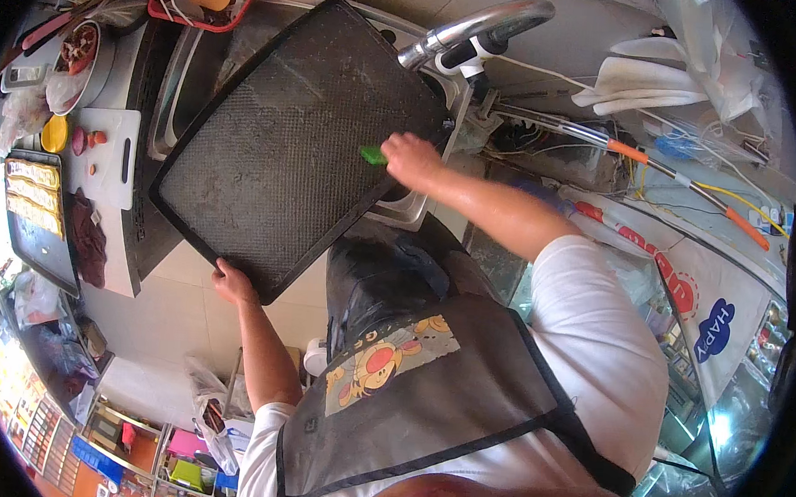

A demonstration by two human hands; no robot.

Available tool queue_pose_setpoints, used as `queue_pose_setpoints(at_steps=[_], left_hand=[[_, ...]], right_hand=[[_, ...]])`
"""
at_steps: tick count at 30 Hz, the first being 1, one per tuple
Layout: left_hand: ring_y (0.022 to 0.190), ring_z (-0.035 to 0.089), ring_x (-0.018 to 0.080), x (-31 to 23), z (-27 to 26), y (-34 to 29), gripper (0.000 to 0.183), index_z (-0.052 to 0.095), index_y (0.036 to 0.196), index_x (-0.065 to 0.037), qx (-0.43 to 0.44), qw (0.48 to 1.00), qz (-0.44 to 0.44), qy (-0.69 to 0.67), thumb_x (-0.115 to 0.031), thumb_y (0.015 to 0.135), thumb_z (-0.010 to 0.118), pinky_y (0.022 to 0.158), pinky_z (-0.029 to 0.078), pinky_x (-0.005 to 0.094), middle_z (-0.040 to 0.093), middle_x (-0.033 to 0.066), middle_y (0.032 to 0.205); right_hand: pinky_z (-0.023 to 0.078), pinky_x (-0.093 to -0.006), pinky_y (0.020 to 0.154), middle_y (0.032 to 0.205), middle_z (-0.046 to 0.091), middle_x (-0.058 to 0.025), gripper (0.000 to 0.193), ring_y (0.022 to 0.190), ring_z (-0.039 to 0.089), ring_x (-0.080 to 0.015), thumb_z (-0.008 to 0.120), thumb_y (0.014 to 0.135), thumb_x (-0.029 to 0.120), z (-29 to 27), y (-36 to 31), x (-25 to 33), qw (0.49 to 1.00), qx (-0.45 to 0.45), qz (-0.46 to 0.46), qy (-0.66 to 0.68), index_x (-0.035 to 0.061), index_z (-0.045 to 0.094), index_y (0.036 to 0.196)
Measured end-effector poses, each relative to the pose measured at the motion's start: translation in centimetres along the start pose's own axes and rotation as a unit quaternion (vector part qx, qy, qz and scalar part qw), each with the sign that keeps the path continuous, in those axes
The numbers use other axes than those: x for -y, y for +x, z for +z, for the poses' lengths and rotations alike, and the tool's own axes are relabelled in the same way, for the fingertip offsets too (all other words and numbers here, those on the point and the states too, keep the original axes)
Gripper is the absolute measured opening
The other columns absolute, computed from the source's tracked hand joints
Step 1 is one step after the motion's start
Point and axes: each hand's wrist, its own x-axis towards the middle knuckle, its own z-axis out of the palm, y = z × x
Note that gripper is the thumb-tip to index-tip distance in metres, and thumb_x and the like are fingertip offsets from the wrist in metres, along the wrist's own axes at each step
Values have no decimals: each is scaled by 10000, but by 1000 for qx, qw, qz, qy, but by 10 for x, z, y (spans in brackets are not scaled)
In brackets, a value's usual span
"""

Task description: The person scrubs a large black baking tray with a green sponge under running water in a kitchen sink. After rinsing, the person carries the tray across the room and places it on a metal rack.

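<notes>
A large dark baking tray with a raised rim and a finely dimpled surface rests tilted across the sink. My left hand grips its near left corner, fingers wrapped over the rim. Over the tray's right part, my right hand is closed around a small green tool. Only one end of that tool shows, touching or just above the tray surface; it looks like a scraper or brush, and I cannot tell which.
The metal sink lies under the tray, with a chrome faucet at its far right. To the left are a white cutting board, a tray of baked pieces and a metal pot. A red basket stands behind.
</notes>
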Motion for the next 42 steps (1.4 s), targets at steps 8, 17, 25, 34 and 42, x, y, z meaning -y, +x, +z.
queue_pose_setpoints(at_steps=[8, 17, 25, 34, 42], left_hand=[[942, 654, 413, 15, 3, 9, 641, 660, 1061, 102, 15, 1000, 2, 4, -508, 950, 496, 820, 498, 476, 685, 272, 1035], [920, 656, 373, 9, -5, 13, 685, 645, 1069, 139, 105, 994, -8, -28, -525, 952, 525, 811, 497, 441, 684, 275, 1014], [805, 658, 414, 34, -65, -26, 666, 657, 905, 137, 26, 999, -6, 29, -525, 920, 582, 734, 489, 490, 680, 293, 867], [687, 618, 388, 71, -168, -63, 532, 652, 844, 110, 4, 997, 37, 72, -406, 949, 580, 681, 460, 470, 668, 262, 768], [869, 625, 305, 26, -269, -82, 399, 634, 1046, 88, 93, 995, -14, 24, -286, 909, 645, 786, 474, 423, 678, 204, 942]], right_hand=[[488, -495, 861, 1019, 619, -178, 193, 988, 588, -383, 569, 838, 149, -44, 29, -63, 967, -196, 135, 86, 14, 610, 970], [503, -460, 853, 1093, 674, -207, 322, 1014, 648, -362, 598, 864, 226, -18, 32, -114, 875, -94, 312, 357, 11, 640, 1100], [520, -424, 760, 966, 701, -201, 290, 882, 685, -309, 603, 882, 197, -33, 9, -69, 860, -116, 267, 420, -30, 649, 1056], [511, -419, 723, 904, 706, -185, 294, 824, 684, -281, 601, 877, 206, 6, -14, -34, 837, -74, 225, 493, -54, 651, 1003], [520, -352, 760, 974, 696, -102, 228, 862, 652, -180, 575, 900, 117, -28, -41, -9, 780, 10, 262, 568, -43, 650, 1043]])
